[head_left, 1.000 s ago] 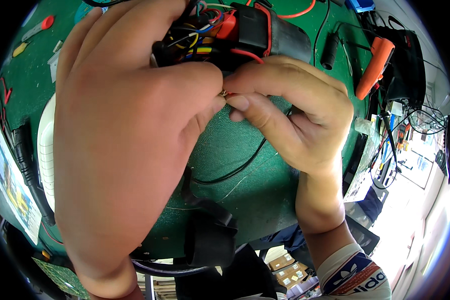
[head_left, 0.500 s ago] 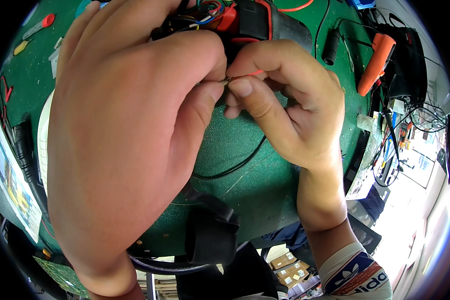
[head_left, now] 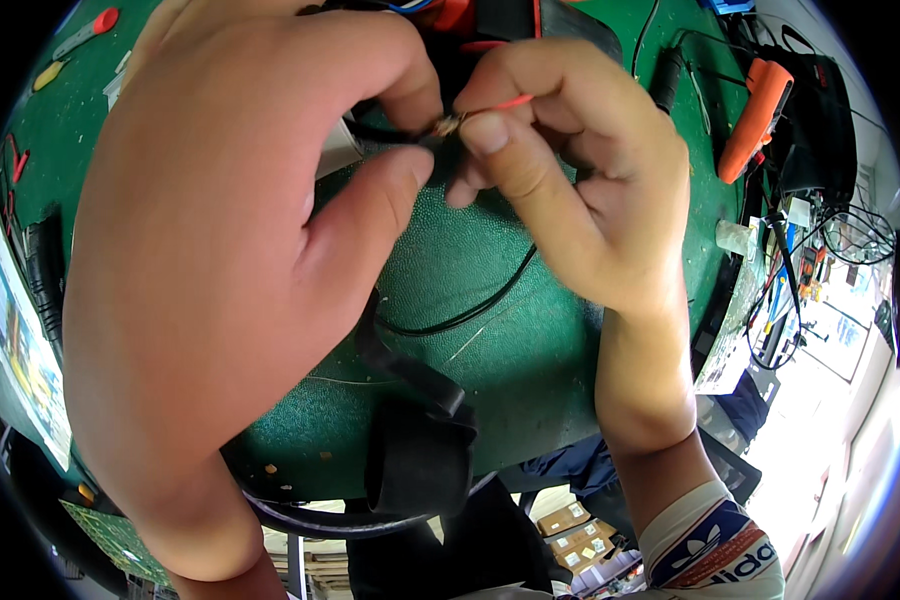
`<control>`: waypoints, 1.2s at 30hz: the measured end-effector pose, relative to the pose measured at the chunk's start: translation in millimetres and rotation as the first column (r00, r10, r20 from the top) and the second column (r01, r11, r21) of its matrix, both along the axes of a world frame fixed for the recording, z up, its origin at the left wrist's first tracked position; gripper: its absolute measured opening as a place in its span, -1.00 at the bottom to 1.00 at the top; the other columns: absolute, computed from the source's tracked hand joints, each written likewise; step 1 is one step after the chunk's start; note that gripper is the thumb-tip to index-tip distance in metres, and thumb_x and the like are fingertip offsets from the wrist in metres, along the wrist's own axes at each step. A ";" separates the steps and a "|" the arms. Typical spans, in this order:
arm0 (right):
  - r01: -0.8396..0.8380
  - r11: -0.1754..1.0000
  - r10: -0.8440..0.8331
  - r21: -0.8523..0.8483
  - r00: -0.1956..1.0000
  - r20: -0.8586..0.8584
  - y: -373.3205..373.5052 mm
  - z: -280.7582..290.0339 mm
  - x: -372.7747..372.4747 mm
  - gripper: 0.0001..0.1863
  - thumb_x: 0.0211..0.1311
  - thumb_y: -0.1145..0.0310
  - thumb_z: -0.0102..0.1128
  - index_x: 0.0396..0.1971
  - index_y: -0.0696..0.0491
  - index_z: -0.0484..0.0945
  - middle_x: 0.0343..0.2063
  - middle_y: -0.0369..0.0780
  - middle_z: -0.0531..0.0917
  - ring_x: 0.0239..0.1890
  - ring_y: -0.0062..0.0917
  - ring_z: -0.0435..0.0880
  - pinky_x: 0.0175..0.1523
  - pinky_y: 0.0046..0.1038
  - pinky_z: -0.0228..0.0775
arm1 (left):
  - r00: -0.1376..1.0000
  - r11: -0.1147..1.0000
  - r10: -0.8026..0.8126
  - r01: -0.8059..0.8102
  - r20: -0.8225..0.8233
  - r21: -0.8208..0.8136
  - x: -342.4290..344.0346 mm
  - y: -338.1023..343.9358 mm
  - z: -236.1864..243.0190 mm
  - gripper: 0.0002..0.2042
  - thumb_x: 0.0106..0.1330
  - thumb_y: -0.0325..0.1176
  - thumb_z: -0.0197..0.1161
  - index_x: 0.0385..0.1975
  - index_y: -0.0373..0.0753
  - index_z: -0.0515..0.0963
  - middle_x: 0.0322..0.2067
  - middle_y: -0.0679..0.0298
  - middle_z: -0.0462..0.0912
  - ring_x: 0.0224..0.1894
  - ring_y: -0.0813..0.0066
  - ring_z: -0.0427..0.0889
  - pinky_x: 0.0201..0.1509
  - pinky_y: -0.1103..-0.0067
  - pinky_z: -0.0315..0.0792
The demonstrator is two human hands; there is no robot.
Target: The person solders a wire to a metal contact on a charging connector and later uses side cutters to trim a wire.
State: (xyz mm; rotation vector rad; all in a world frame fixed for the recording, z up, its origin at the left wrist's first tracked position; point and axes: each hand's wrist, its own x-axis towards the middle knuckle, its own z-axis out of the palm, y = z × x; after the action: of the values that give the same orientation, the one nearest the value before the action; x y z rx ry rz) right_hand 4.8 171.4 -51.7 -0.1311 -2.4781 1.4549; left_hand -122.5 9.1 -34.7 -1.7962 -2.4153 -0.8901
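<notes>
Hands meeting at upper centre of frame, raised close under the camera above a green work mat (head_left: pixel 490 330), presumably for a clear look at fine work. Left hand (head_left: pixel 220 270) pinching a dark lead between thumb and forefinger, steadying it. Right hand (head_left: pixel 570 190) closed on a thin red wire (head_left: pixel 510 101), its bared metal tip (head_left: pixel 446 125) brought against the lead. Black cable (head_left: pixel 470 312) looping across mat below. Orange-handled tool (head_left: pixel 755 115) parked at upper right, out of the way.

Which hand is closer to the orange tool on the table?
The right hand. It sits just beside the orange tool, which lies further right on the green mat. The left hand is on the far side, beyond the right one.
</notes>
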 end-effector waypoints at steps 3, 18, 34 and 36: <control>0.004 0.994 -0.008 -0.106 0.999 -0.038 2.6 -1.8 -0.7 -0.88 0.39 0.55 0.14 -0.17 0.28 0.50 -0.44 -0.22 0.64 -0.49 -0.62 0.66 -0.36 -0.66 0.48 | 1.000 1.000 0.010 -0.011 0.013 0.013 0.6 -1.9 -1.3 -0.89 0.22 -0.42 0.30 -0.32 -0.30 0.61 -0.13 0.14 0.64 0.10 0.07 0.49 0.16 0.31 0.33; 0.144 0.840 0.102 0.524 0.905 -0.412 17.0 10.0 -10.6 -0.85 0.03 0.50 0.35 -0.35 0.14 0.64 -0.45 -0.29 0.64 -0.44 -0.55 0.58 -0.32 -0.55 0.37 | 0.996 0.997 0.053 -0.056 0.068 0.044 2.3 -9.5 -9.4 -0.89 0.21 -0.42 0.30 -0.32 -0.30 0.62 -0.12 0.14 0.64 0.09 0.07 0.49 0.15 0.31 0.33; 0.013 0.491 0.543 0.871 0.778 -0.318 35.1 25.2 -33.9 -0.80 -0.21 0.51 0.45 -0.45 0.09 0.74 -0.45 -0.31 0.62 -0.41 -0.43 0.50 -0.22 -0.42 0.31 | 0.994 0.996 0.069 -0.073 0.087 0.050 3.3 -15.7 -10.6 -0.88 0.21 -0.42 0.30 -0.32 -0.30 0.62 -0.11 0.14 0.63 0.08 0.08 0.49 0.15 0.32 0.34; -0.054 0.583 0.590 0.811 0.714 -0.376 53.5 11.5 -42.8 -0.82 -0.16 0.52 0.43 -0.44 0.13 0.72 -0.46 -0.28 0.62 -0.41 -0.40 0.53 -0.19 -0.40 0.34 | 0.994 0.996 0.067 -0.072 0.091 0.054 4.2 -15.2 -10.1 -0.88 0.21 -0.42 0.31 -0.32 -0.30 0.62 -0.10 0.13 0.63 0.08 0.08 0.50 0.15 0.32 0.34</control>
State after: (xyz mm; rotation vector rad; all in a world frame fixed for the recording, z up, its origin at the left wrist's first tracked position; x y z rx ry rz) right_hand -38.0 224.9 -40.1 0.9144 -2.3292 0.2717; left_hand -118.3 -6.1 -44.8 -1.6769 -2.4602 -1.0434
